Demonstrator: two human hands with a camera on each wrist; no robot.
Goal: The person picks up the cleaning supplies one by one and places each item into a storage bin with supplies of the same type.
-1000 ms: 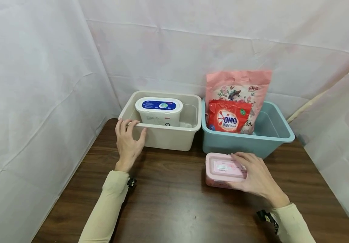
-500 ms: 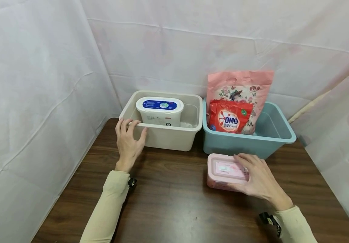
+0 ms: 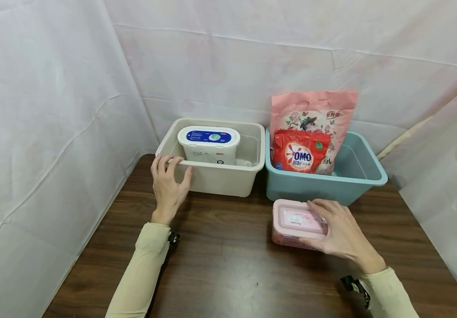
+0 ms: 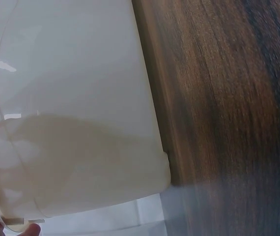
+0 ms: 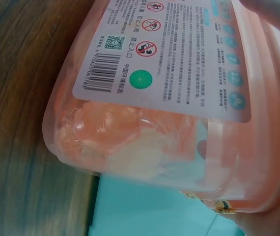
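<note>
In the head view my left hand (image 3: 169, 187) is at the front left corner of a cream storage bin (image 3: 218, 179), its fingers curled over the rim and the thumb against the front. In that bin stands a white oval-lidded tub (image 3: 210, 152) with a blue label. My right hand (image 3: 341, 229) grips the right end of a pink lidded box (image 3: 292, 240), fingers on the far side and thumb on the near side. The right wrist view shows the box's clear side, a printed label (image 5: 164, 64) and glossy peach-coloured contents.
A light blue bin (image 3: 312, 187) stands beside the cream one, just behind the pink box. It holds a red OMO detergent bag (image 3: 300, 152) and a taller pink bag (image 3: 314, 110). White curtains (image 3: 228, 66) surround the dark wooden table (image 3: 224, 265).
</note>
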